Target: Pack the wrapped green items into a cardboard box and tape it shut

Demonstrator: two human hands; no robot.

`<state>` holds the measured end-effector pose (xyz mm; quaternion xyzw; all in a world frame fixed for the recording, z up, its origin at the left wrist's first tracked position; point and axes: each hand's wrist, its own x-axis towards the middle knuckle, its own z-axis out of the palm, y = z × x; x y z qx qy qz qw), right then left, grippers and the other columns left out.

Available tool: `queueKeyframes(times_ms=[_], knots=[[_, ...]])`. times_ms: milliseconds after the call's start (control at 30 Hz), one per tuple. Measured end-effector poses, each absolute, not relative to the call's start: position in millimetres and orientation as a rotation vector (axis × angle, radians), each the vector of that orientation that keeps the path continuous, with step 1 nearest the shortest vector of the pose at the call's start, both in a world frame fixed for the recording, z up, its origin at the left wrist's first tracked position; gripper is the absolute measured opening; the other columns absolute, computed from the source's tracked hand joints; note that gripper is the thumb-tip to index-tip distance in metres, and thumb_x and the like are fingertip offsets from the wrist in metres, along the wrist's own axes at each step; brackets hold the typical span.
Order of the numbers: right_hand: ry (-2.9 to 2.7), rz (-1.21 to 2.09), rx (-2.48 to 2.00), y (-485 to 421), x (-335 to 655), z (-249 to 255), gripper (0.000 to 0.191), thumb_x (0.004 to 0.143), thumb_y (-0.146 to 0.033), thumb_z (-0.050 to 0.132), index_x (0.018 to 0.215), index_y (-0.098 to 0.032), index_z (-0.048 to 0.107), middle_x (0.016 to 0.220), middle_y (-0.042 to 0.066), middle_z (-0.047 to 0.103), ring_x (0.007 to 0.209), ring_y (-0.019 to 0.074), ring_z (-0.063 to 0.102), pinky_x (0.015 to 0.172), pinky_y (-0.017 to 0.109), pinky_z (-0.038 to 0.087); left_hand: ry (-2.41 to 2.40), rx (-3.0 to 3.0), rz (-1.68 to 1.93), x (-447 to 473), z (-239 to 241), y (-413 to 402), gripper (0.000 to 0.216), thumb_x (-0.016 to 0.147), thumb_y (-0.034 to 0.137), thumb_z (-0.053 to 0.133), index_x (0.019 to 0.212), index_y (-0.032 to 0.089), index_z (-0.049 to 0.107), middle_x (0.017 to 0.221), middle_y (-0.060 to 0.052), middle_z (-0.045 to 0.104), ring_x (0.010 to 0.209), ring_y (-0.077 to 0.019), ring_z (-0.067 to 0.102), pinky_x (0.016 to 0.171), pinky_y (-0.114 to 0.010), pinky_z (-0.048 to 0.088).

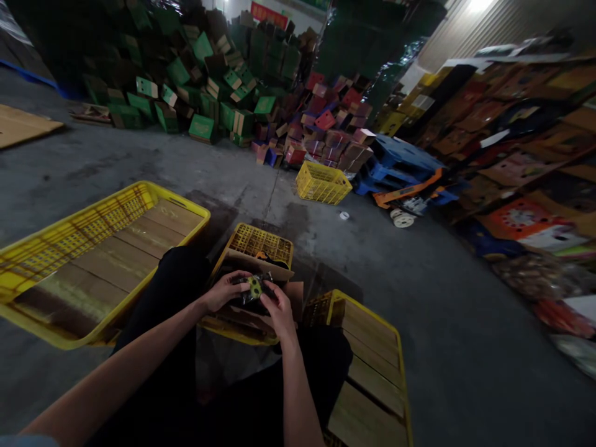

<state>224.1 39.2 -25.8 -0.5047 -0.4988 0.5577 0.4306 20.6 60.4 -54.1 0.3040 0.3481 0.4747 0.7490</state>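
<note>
A small dark item (255, 287) with a yellow-green patch is held between the left hand (227, 290) and the right hand (279, 308), each grip pinched on it from its own side, just above the middle yellow crate (261, 239) at the knees. A left yellow crate (93, 214) and a right yellow crate (401, 366), both lined with cardboard, are noted beside it on the concrete floor (442, 298). Heaped green boxes (200, 93) are recorded well beyond.
</note>
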Motion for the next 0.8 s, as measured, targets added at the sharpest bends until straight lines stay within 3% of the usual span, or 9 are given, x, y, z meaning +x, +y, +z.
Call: queueKeyframes(times_ms=[267,367,500,567,667,800], knots=[[-1.062,1.45,-1.267,42.0,226.7,-34.9,0.047,0.075,-0.048,0.078,0.115,-0.025,0.074,0.118,0.007,0.073,0.1,0.0274,0.069,0.086,0.041,0.058,0.695,0.511,0.957,16.8,-52.8,64.6,0.05,0.084,0.058,0.068,0.111,0.016,0.071,0.113,-0.013,0.071,0.097,-0.0266,0.07,0.087,-0.039,0.054],[-1.031,1.443,-1.221,41.8,227.3,-35.6,0.042,0.075,-0.049,0.077,0.109,-0.025,0.077,0.136,0.008,0.063,0.111,0.03,0.066,0.085,0.04,0.058,0.67,0.508,0.962,16.1,-56.5,64.8,0.042,0.082,0.044,0.075,0.115,0.019,0.071,0.116,-0.012,0.071,0.099,-0.0268,0.069,0.092,-0.042,0.053],[-1.042,1.435,-1.212,40.9,228.2,-31.6,0.038,0.074,-0.049,0.078,0.104,-0.025,0.079,0.149,0.007,0.052,0.117,0.031,0.062,0.084,0.037,0.058,0.634,0.602,0.967,16.7,-54.9,60.1,0.065,0.071,0.017,0.084,0.132,0.026,0.063,0.122,-0.009,0.07,0.106,-0.0251,0.067,0.097,-0.042,0.049],[-1.033,1.458,-1.224,40.7,228.3,-29.6,0.041,0.073,-0.05,0.078,0.105,-0.025,0.079,0.145,0.007,0.056,0.111,0.0294,0.065,0.081,0.036,0.059,0.635,0.654,0.95,16.8,-52.4,57.4,0.069,0.071,0.017,0.084,0.135,0.026,0.061,0.127,-0.009,0.068,0.108,-0.0246,0.066,0.097,-0.041,0.049],[-1.017,1.482,-1.238,40.5,227.7,-27.8,0.046,0.073,-0.053,0.077,0.109,-0.024,0.076,0.124,0.008,0.07,0.098,0.0264,0.069,0.076,0.035,0.059,0.669,0.733,0.908,16.3,-50.6,55.8,0.068,0.073,0.024,0.085,0.136,0.026,0.06,0.127,-0.01,0.067,0.108,-0.0251,0.066,0.094,-0.039,0.049],[-1.017,1.489,-1.246,40.0,226.3,-26.4,0.044,0.075,-0.055,0.074,0.103,-0.021,0.076,0.102,0.007,0.075,0.085,0.0232,0.07,0.073,0.035,0.059,0.73,0.822,0.926,16.3,-51.4,56.7,0.058,0.072,0.031,0.085,0.126,0.023,0.066,0.122,-0.01,0.069,0.107,-0.025,0.065,0.087,-0.034,0.051]])
